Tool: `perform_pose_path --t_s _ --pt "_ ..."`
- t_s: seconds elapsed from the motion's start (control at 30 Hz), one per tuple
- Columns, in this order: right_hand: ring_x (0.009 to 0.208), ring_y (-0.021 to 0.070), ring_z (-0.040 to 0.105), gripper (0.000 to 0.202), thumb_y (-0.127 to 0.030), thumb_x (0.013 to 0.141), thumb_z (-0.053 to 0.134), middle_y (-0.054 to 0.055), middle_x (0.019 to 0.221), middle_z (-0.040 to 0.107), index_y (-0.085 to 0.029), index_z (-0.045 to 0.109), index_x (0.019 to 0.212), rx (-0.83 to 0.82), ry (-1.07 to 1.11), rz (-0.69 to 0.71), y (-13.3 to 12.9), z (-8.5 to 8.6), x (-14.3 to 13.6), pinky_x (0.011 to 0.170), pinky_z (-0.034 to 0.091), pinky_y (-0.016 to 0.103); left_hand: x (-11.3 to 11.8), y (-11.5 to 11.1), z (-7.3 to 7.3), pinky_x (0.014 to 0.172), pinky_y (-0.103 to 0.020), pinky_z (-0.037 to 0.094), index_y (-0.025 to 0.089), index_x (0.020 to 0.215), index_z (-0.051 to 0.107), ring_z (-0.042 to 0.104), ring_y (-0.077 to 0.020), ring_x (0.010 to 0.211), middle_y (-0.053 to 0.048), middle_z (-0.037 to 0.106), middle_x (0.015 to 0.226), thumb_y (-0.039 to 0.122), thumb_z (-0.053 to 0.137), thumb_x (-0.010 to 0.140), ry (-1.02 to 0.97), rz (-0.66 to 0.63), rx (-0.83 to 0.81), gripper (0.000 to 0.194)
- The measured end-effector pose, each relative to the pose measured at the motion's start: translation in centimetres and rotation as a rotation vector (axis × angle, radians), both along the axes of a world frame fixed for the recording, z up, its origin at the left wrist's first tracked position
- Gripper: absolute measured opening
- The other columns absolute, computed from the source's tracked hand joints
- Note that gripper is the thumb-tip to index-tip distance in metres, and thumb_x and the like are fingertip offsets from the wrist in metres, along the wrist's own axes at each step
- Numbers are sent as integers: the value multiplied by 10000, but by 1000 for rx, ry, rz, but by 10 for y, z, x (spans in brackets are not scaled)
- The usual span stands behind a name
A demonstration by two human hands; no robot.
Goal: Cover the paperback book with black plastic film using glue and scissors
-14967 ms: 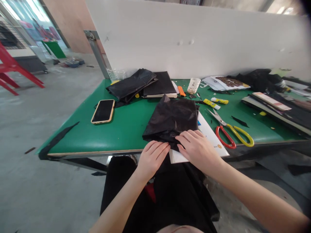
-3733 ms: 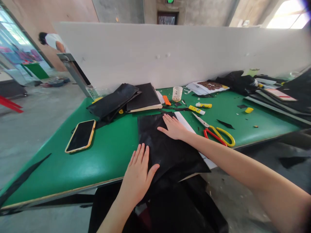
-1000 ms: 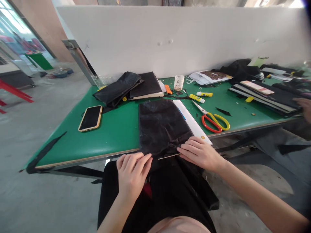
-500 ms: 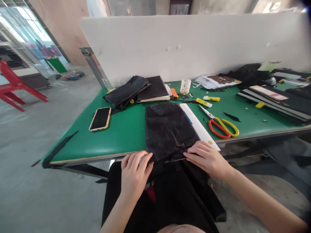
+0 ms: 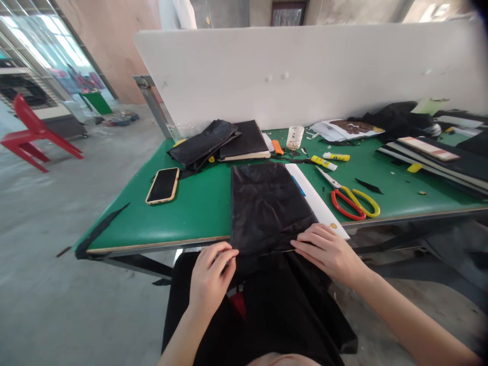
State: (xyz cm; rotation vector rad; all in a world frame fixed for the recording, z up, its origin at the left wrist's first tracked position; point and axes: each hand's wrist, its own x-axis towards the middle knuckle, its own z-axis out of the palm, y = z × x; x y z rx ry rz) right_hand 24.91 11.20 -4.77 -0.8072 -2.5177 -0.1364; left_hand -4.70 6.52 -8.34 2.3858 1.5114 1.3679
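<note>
Left hand and right hand hold the black sheet, fingers pinching its near edge: apt, as it looks light and limp.

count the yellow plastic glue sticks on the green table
2. The nearer yellow-and-white glue stick lies beyond the red-and-yellow-handled metal scissors; the other glue stick lies slightly farther back, to the right. More could be hidden.
</note>
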Motion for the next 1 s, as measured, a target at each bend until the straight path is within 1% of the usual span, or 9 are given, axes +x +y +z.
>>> perform_pose_path --t_s 0.07,0.23,0.37,0.47,0.7,0.77,0.83,0.93,1.0 --pt "867 161 526 200 -140 850 555 55 941 618 -173 629 1034 -2 2 1 0 0 0 803 442 341 -3 0 -3 837 -347 460 216 997 604 563 -180 933 -46 577 994 36 581 784 12 -19 3 280" --pt "891 163 530 225 -125 847 559 54 953 624 -168 619 1060 17 10 11 0 0 1 812 447 340 -4 0 -7 839 -300 470 206 957 615 559 -158 953 -45 550 996 44 534 827 -157 -66 -101 223" --pt "891 155 536 237 -110 835 576 39 960 637 -166 617 1061 91 -9 23 -1 -6 3 859 436 361 -4 -5 -9 841 -295 468 207 974 610 561 -157 949 -43 552 990 28 538 817 -154 -83 -56 249" --pt "923 154 542 275 -98 836 577 39 995 643 -142 598 1107 163 -27 47 -7 -11 3 918 401 386 -6 -10 -10 838 -300 468 192 964 596 559 -162 947 -53 552 993 23 538 807 -161 -80 -58 238" --pt "944 156 548 282 -97 859 544 42 995 656 -110 591 1136 241 29 94 -25 -13 -13 880 386 367 -19 -33 -14 772 -296 492 174 881 530 558 -173 935 -82 554 967 9 474 796 -177 -106 -30 194" --pt "917 153 557 276 -94 872 515 43 986 660 -110 594 1137 236 45 95 -28 -14 -18 869 388 361 -22 -40 -14 777 -312 489 176 854 531 559 -177 915 -77 565 930 12 473 786 -103 -83 16 187" --pt "894 151 561 286 -85 887 472 44 982 662 -114 593 1145 221 63 81 -32 -15 -25 870 386 357 -21 -46 -11 801 -344 472 177 860 554 563 -183 885 -69 588 893 36 488 777 18 -14 77 176" --pt "899 160 561 323 -91 910 398 48 991 663 -119 581 1175 198 82 67 -40 -15 -39 881 376 360 -8 -55 3 868 -382 430 150 944 601 573 -196 860 -73 634 868 120 566 763 162 132 223 187" --pt "921 174 562 352 -118 928 340 56 1002 663 -119 575 1190 192 87 82 -45 -12 -53 879 374 366 6 -57 14 939 -381 393 138 976 623 583 -192 878 -71 666 870 153 615 760 196 175 305 216"
